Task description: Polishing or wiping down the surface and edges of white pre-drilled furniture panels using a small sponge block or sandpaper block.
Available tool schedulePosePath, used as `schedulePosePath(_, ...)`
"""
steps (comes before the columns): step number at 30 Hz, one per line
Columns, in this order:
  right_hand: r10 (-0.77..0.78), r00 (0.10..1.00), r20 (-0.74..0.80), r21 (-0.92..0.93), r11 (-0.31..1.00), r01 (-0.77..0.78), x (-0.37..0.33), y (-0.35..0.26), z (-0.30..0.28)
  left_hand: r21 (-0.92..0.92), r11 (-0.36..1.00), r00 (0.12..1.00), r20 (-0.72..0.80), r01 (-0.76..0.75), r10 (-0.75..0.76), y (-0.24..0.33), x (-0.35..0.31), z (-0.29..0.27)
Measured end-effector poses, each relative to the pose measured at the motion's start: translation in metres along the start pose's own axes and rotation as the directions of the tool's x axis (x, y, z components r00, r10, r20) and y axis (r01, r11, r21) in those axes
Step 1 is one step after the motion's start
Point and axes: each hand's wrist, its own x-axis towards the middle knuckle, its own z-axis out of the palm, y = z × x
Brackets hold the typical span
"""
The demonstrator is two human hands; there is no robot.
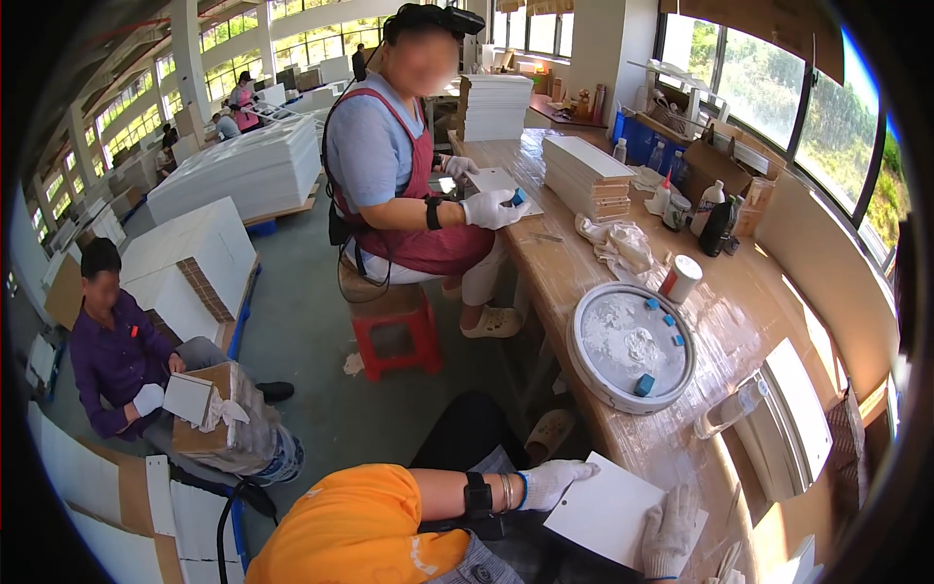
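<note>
Working from the head view, I inspect from left to right. The left grip (556, 484), in a white glove, is grasping the white panel (605, 501) at its far left edge. The panel lies face up at the near side, above the lap, its right part over or against the edge of the tabletop (623, 435); I cannot confirm contact there. I judge it light, thin and stiff, unlikely to bend; its smooth face may slide under fabric, and its corners look liable to chip. I would take hold at two opposite edges, clear of the corners, and avoid pressing its middle unsupported. Beyond it, farther off, a round grey tray (611, 355) carries blue blocks (644, 385) and white residue. The right grip (669, 530), also gloved, rests with fingers extended across the panel's right part; I cannot tell whether its thumb clasps the edge. Farthest right stands a panel stack (786, 423), untouched.
</note>
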Motion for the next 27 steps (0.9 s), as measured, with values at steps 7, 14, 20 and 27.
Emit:
schedulePosePath(7, 0.209, 0.976, 0.067, 0.217, 0.951, -0.218, 0.003, 0.056, 0.028, 0.237, 0.967, 0.995, 0.049, -0.092, 0.083, 0.007, -0.003, -0.005)
schedulePosePath(14, 0.141, 0.988, 0.065, 0.226, 0.962, -0.152, -0.004, 0.073, 0.032, 0.420, 0.904, 0.996, -0.005, -0.077, 0.087, -0.002, -0.038, -0.020)
schedulePosePath(20, 0.283, 0.958, 0.056, 0.186, 0.939, -0.288, -0.022, 0.091, 0.059, 0.621, 0.783, 0.998, -0.007, -0.039, 0.055, 0.012, -0.046, -0.024)
schedulePosePath(27, 0.324, 0.945, 0.035, 0.168, 0.931, -0.325, 0.017, 0.068, 0.040, 0.758, 0.488, 0.762, 0.020, -0.434, 0.647, 0.068, -0.045, 0.020)
